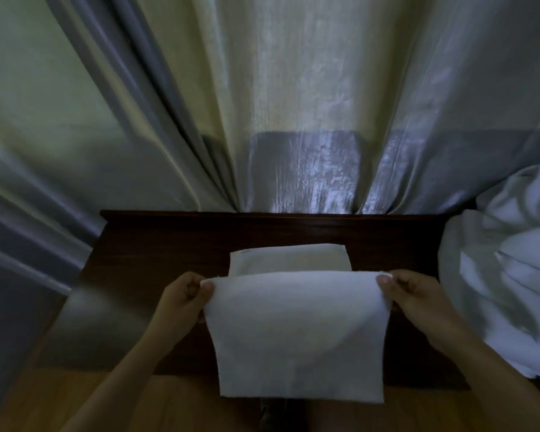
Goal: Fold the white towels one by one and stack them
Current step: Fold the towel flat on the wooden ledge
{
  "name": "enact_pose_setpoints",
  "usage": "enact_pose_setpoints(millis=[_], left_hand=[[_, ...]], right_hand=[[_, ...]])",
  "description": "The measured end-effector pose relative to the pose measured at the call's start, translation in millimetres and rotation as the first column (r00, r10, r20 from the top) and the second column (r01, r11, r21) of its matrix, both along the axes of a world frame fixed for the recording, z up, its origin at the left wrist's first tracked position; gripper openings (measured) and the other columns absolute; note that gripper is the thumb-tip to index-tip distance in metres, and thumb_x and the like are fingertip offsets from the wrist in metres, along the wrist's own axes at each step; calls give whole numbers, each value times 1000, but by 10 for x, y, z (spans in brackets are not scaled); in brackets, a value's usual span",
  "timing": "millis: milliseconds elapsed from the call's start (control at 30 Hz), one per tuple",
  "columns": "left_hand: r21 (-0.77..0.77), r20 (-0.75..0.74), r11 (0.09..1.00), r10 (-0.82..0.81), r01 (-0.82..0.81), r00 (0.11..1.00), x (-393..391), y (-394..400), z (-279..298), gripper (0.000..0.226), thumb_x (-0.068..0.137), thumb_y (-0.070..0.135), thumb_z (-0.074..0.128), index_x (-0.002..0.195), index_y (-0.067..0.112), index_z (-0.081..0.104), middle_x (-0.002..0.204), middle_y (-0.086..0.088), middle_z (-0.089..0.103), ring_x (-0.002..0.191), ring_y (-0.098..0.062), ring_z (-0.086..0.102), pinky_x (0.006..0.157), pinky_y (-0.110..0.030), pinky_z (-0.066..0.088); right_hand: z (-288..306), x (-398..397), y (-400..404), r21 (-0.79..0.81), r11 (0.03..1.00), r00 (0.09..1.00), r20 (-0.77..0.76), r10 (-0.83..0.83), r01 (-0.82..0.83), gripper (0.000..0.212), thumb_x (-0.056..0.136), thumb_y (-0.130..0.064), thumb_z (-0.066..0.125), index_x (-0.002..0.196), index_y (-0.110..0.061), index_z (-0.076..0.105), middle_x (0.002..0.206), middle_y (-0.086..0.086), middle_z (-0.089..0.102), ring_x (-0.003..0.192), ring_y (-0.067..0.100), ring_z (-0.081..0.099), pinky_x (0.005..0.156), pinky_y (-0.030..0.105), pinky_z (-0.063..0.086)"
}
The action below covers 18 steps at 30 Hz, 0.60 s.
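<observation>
Over the table's (175, 241) near edge, left hand (181, 294) and right hand (415, 294) each pinched a top corner of the towel (293, 332), hung taut for folding. Folded towel (289, 258) lay mid-table as stack base; unfolded pile (505, 269) at right edge.

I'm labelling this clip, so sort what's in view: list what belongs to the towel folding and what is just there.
Belongs to the job:
- held towel, pinched at its top corners by the left hand and right hand
- folded towel on the table
- unfolded pile, right

Just there:
- dark wooden table
- curtain
- wooden floor
</observation>
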<state>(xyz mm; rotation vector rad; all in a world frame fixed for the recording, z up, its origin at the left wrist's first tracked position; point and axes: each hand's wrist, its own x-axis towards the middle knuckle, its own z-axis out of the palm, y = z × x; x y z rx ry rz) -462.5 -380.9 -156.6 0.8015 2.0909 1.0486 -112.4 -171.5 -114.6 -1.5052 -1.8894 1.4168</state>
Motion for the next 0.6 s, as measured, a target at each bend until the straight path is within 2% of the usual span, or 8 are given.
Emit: enact_pose_setpoints(millis=[100, 233, 367, 500, 600], left_hand=[[-34, 2, 999, 27, -27, 1000, -228, 417, -198, 13, 102, 28, 57, 96, 20, 65, 86, -5, 70, 73, -21, 71, 68, -37, 62], [-83, -18, 994, 66, -67, 998, -462, 872, -518, 15, 101, 30, 58, 91, 24, 67, 83, -2, 70, 73, -19, 70, 70, -39, 63], [-173, -22, 984, 44, -47, 999, -658, 1191, -861, 16, 101, 33, 59, 93, 22, 68, 86, 0, 70, 80, -17, 70, 75, -40, 60], [-227, -8, 974, 24, -25, 1000, -710, 1368, -1126, 16, 100, 32, 61, 86, 28, 67, 84, 5, 70, 80, -12, 68, 67, -27, 51], [-254, -3, 966, 35, -35, 999, -693, 1463, -1269, 13, 99, 30, 63, 87, 29, 69, 83, 8, 69, 77, -6, 65, 62, -20, 44]], right_hand=[[-222, -352, 429, -10, 999, 999, 13, -33, 33, 18, 99, -26, 62, 94, -20, 78, 88, -3, 77, 82, 12, 72, 73, 29, 54], [-637, -721, 919, -7, 993, 993, 11, -121, 121, 17, 94, -17, 71, 83, -5, 75, 87, 16, 76, 78, 23, 69, 80, 42, 55], [-1034, -963, 1295, -62, 989, 989, 73, -127, 132, 17, 93, -17, 74, 81, -5, 73, 83, 22, 73, 75, 28, 67, 82, 56, 58], [-1396, -1121, 1464, -137, 981, 974, 197, -108, 136, 18, 94, -20, 72, 79, -11, 72, 87, 18, 72, 91, 39, 69, 90, 54, 56], [-1602, -1216, 1468, -95, 981, 960, 241, -145, 172, 22, 94, -19, 72, 73, -11, 69, 86, 19, 72, 91, 40, 68, 86, 46, 53]])
